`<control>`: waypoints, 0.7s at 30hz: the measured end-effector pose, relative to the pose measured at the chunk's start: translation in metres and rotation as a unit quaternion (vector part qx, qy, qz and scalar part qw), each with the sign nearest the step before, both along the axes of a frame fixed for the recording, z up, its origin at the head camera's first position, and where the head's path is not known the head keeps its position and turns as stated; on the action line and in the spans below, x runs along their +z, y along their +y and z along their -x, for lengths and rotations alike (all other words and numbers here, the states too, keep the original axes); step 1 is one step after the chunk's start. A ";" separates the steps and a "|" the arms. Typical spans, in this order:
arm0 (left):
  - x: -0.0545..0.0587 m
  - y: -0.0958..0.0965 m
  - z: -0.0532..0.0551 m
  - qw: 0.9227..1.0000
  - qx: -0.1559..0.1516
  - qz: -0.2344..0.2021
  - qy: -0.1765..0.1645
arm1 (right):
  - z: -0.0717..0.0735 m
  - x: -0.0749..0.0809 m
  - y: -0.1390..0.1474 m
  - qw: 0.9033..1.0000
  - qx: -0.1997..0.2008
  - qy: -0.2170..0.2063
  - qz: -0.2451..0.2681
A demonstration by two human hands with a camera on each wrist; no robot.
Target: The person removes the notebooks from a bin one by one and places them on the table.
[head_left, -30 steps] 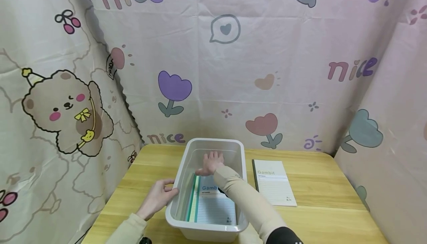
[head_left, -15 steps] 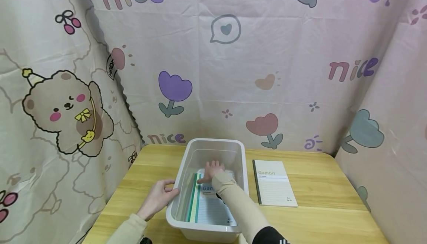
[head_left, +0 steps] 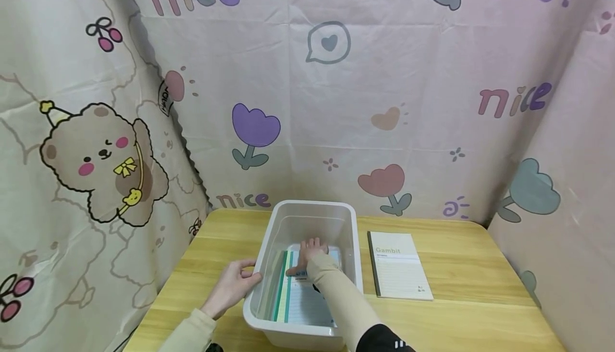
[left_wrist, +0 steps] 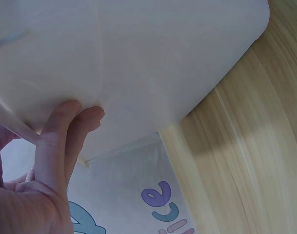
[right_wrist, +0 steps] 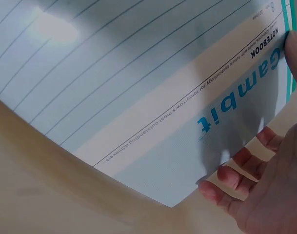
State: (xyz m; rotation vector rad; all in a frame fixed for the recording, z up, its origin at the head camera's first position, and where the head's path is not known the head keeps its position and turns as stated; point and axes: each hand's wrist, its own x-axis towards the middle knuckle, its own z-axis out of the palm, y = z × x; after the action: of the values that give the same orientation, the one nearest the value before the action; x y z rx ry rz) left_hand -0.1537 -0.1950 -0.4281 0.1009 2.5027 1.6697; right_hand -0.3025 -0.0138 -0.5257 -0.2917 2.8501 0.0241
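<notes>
A white plastic storage bin stands on the table. My left hand grips its left rim; in the left wrist view the fingers of that hand lie against the bin wall. Inside lies a light-blue lined Gambit notebook, with green and pale yellow strips along its left side. My right hand reaches into the bin over the notebook's far end, fingers spread. In the right wrist view its fingertips are at the top edge of the notebook, and the thumb touches the spine side.
Another Gambit notebook, white with a dark spine, lies on the wooden table right of the bin. A printed cloth hangs close behind the table and at both sides.
My right hand has come down and slightly nearer inside the bin, onto the far end of the blue notebook. The left hand stays on the rim. The view has shifted slightly.
</notes>
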 end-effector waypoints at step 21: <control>0.000 0.002 -0.002 1.000 0.015 0.005 0.003 | -0.010 0.017 0.002 0.997 0.047 0.006 -0.063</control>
State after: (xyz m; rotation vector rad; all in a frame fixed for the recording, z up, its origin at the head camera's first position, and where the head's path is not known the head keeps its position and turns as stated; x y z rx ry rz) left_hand -0.1521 -0.1934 -0.4277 0.0686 2.5280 1.6704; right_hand -0.2922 -0.0122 -0.5083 -0.4005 2.8279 0.2238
